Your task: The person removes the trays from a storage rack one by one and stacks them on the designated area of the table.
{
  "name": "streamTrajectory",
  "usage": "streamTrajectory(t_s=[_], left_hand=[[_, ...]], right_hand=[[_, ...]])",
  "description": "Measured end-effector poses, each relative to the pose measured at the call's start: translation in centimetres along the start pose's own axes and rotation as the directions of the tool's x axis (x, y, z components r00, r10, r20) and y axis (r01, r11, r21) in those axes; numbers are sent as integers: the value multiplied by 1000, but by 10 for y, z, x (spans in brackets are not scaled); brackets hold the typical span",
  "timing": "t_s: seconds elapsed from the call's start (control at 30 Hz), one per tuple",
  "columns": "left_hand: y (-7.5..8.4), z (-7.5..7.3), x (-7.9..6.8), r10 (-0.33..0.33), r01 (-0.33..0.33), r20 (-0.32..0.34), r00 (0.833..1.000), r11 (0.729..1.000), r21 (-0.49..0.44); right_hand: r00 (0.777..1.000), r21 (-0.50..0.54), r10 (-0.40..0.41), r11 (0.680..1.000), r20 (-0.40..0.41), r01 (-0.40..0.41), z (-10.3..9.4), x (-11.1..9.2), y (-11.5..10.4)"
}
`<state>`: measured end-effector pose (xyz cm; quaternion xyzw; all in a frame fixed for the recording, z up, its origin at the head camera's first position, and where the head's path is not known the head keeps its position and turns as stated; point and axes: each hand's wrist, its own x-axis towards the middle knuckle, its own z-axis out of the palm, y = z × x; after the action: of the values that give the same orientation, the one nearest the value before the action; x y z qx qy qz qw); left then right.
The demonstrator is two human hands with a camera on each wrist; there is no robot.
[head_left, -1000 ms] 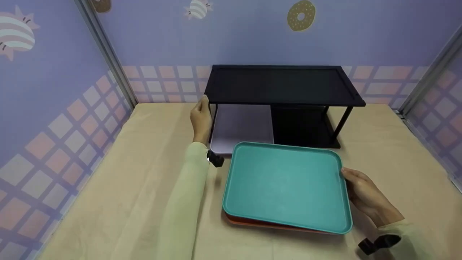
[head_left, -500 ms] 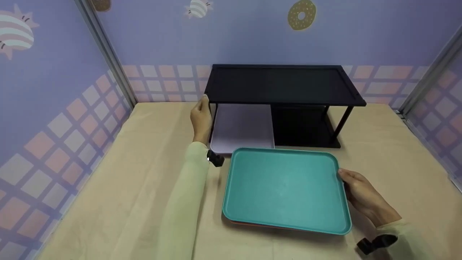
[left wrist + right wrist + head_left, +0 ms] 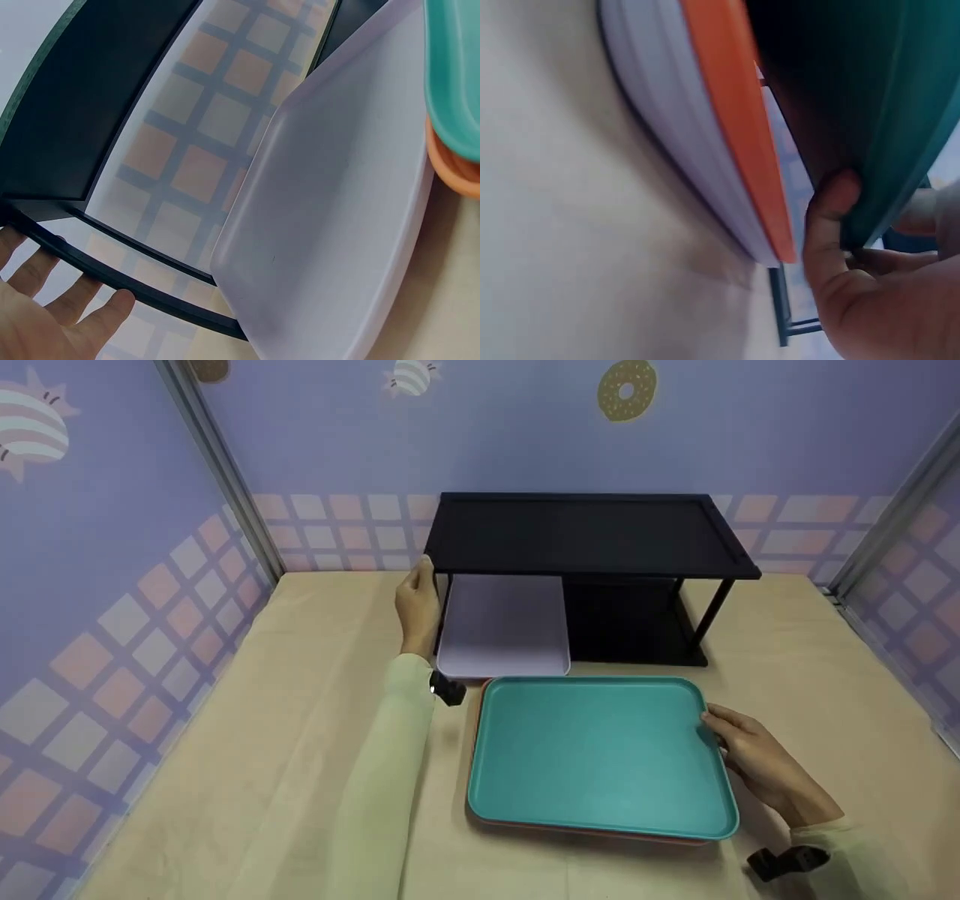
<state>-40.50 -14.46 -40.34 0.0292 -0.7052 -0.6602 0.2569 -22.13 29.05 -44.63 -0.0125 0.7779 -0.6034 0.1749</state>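
My right hand (image 3: 761, 757) pinches the right edge of a teal tray (image 3: 600, 757) at the table's front. Beneath it sits an orange tray (image 3: 735, 120), and pale lavender rims (image 3: 675, 105) show under the orange one in the right wrist view. At the edge I hold, a gap separates teal from orange. My left hand (image 3: 418, 604) holds the left front post (image 3: 150, 294) of a black two-tier rack (image 3: 592, 536), close under its upper shelf. A lavender tray (image 3: 506, 626) lies on the left half of the lower shelf, its front edge jutting slightly past the rack.
The lower shelf's right half (image 3: 626, 622) shows bare black surface. A beige cloth (image 3: 315, 697) covers the table. Purple patterned walls (image 3: 525, 427) stand behind and at both sides, with a metal corner post (image 3: 225, 472) at the left.
The teal tray has come nearer and turned slightly straighter, then shifted a little right, with my right hand on its edge. An orange rim now shows along its left side. My left hand stays put.
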Motion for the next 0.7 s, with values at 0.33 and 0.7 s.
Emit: streamTrajectory(t_s=[0.33,0.7], left_hand=[[1,-1,2,-14,14,-13,1000,1000,14],[-1,-3,1,0,0,-27,1000,1000,12]], right_hand=[[990,-30,-124,992,-59,123,-7,-7,-3],[976,-5,-164,986,-144,165,-10,-2,4]])
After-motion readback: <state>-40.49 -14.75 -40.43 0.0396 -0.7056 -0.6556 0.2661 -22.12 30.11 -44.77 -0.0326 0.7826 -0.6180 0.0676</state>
